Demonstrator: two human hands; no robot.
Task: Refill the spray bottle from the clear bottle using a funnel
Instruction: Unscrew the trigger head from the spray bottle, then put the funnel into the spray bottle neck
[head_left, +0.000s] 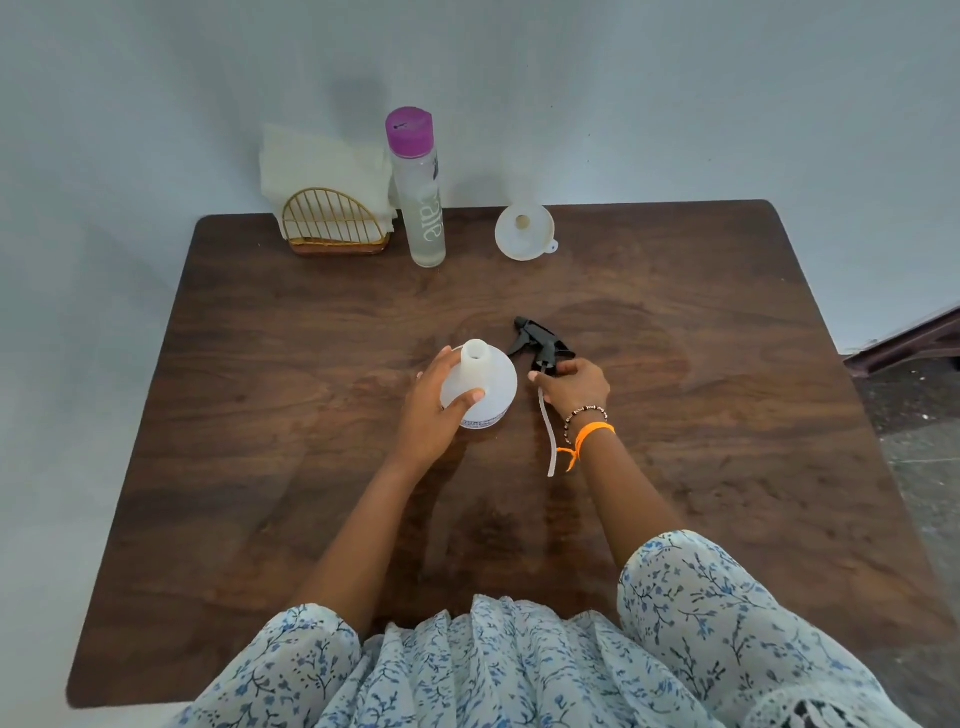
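Observation:
A white spray bottle stands upright in the middle of the brown table, its neck uncapped. My left hand grips its body from the left. Just right of it lies the black trigger sprayer head with its white dip tube trailing toward me. My right hand holds the sprayer head at its collar, low on the table. A clear bottle with a purple cap stands at the back. A white funnel rests to its right, mouth upward.
A gold wire napkin holder with white napkins stands at the back left beside the clear bottle, against the pale wall. The table's right edge borders a dark floor.

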